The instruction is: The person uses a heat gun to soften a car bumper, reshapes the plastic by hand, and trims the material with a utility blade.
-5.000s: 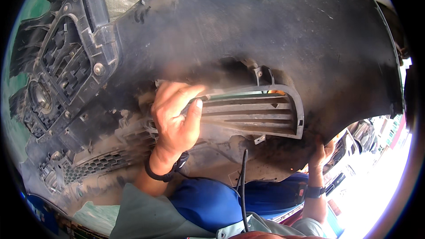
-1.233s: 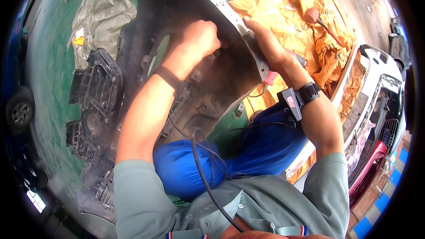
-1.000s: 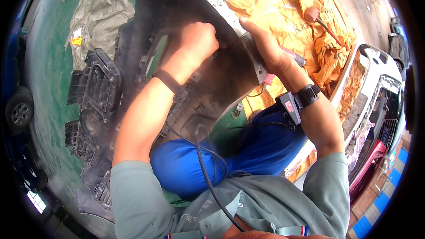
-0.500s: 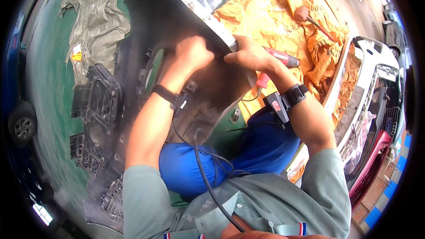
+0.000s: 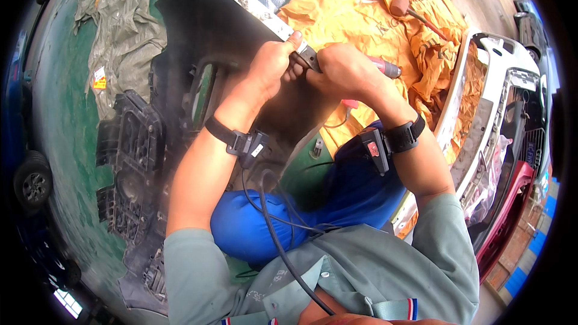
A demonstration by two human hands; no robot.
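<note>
A large dark car body panel [image 5: 205,18] with a worn white edge strip [image 5: 247,3] stands tilted before me. My left hand [image 5: 271,69] is closed around the strip's near end, thumb on top and fingers curled beneath. Close beside it, my right hand [image 5: 346,69] is closed at the dark end piece [image 5: 308,57] of that edge. Its fingertips are partly hidden, so the exact hold is hard to see. Behind my right hand lies a red power tool [image 5: 385,67] with a dark tip.
Orange sheeting [image 5: 325,15] spreads beyond the panel, with a brown-headed mallet [image 5: 400,6] on it. A white bumper [image 5: 500,54] stands at right. Black plastic parts [image 5: 135,144] and a crumpled grey cover [image 5: 129,30] lie left on the green floor [image 5: 72,138]. A cable crosses my lap.
My left hand has moved from the panel's dark face up to the end of the white edge. The right hand has turned there, and the panel has shifted slightly left in view.
</note>
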